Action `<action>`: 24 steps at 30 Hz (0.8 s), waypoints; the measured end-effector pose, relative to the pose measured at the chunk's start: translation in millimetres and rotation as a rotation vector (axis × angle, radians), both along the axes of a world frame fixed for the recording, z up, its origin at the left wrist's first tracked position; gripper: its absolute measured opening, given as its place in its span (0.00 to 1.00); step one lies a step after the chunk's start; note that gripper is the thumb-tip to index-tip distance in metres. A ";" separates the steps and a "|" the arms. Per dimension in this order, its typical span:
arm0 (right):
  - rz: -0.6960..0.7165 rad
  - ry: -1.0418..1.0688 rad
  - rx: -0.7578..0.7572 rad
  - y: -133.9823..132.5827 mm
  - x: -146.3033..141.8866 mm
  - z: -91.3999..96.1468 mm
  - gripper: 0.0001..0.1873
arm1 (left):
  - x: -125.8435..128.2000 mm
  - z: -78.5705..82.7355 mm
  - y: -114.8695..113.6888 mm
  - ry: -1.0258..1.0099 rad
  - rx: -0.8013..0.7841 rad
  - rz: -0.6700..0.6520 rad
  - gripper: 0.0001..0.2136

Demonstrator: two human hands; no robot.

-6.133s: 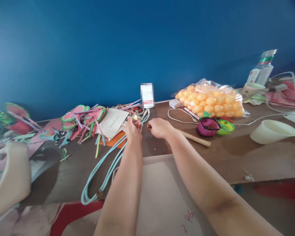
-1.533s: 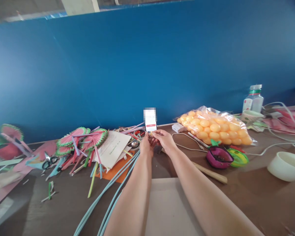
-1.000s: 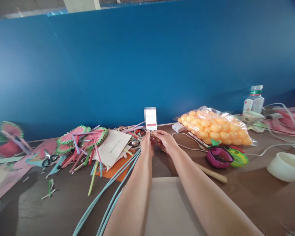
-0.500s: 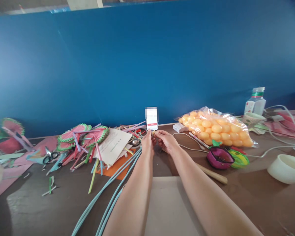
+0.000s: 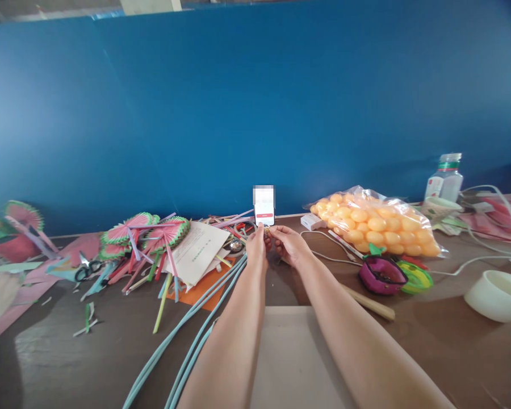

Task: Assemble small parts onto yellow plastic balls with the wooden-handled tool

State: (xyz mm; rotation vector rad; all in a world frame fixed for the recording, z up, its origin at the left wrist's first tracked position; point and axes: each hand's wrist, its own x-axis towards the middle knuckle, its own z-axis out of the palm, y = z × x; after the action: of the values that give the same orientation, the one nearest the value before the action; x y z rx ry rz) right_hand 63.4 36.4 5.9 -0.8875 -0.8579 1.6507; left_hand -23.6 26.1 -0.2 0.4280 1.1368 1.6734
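Small shiny piece (image 5: pixel 267 230): up over the table (image 5: pixel 51 363), just this side of the phone (image 5: pixel 264 210), too small to make out!
Left hand (image 5: pixel 256 247): closed, gripping it.
Right hand (image 5: pixel 289 244): fingertips pinching in from the other side.
Phone: standing, screen lit.
To the left: paper sheet (image 5: pixel 200 253), pink-and-green fans (image 5: pixel 166 236).
To the right: bag of orange balls (image 5: pixel 377 224), purple pouch (image 5: pixel 378 286), pale cup (image 5: pixel 489 304).

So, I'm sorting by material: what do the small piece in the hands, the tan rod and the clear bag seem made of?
Small piece: perhaps shiny metal, from its gold glint; too small to be sure. Tan rod: probably bare wood, pale and matte. Clear bag: likely glossy plastic film, see-through with bright highlights.
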 end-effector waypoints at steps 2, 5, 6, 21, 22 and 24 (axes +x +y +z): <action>-0.001 -0.011 0.001 -0.5 0.0 0.7 0.12 | -0.2 -0.5 -0.1 0.008 0.003 0.000 0.18; -0.006 -0.032 0.007 -0.3 0.0 0.2 0.13 | -0.3 -0.7 -0.4 0.022 0.007 0.005 0.18; -0.008 -0.036 0.011 0.0 -0.1 -0.3 0.13 | -0.1 -0.5 -0.6 0.026 0.007 0.010 0.18; -0.036 -0.047 0.044 0.0 -1.8 -0.5 0.15 | 0.5 -1.1 -0.1 0.091 0.002 0.031 0.17; -0.036 -0.050 0.043 0.1 -2.0 -0.8 0.15 | 0.6 -1.2 -0.1 0.091 0.003 0.032 0.17; -0.037 -0.058 0.044 0.4 -2.3 -1.6 0.14 | 0.5 -1.8 0.3 0.093 0.004 0.035 0.17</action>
State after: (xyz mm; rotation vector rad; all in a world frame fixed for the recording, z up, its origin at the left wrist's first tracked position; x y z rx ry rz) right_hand 61.2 36.8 4.3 -0.9189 -0.9091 1.5752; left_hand -23.1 26.3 -2.0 0.4957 1.2150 1.7012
